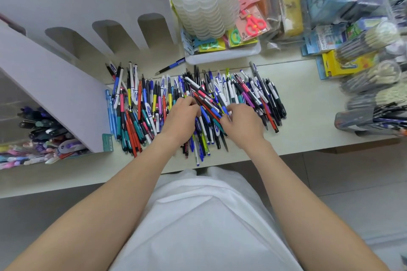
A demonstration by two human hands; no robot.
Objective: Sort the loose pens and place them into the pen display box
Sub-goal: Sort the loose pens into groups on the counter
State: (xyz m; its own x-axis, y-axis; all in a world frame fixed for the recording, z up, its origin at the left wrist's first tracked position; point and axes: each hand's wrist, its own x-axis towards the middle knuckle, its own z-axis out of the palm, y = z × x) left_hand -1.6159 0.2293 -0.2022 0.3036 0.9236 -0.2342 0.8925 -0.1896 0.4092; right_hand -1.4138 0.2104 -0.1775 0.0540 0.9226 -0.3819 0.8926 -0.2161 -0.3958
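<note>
A wide pile of loose pens [253, 92] in many colours covers the middle of the white counter. My left hand [181, 117] lies on the pile's centre with its fingers curled down among the pens; which pen it holds is hidden. My right hand [241, 123] sits just beside it and pinches a blue-and-white pen [224, 106] that points up and left. The white pen display box [66, 86] stands at the left, its lower compartment holding several dark and pastel pens [41, 138].
A single blue pen [170, 66] lies apart behind the pile. A white tray [222, 54] holds a stack of clear lids and packaged scissors. Bagged stationery and bundled pens [370, 86] crowd the right side. The counter's front edge [297, 154] runs below my wrists.
</note>
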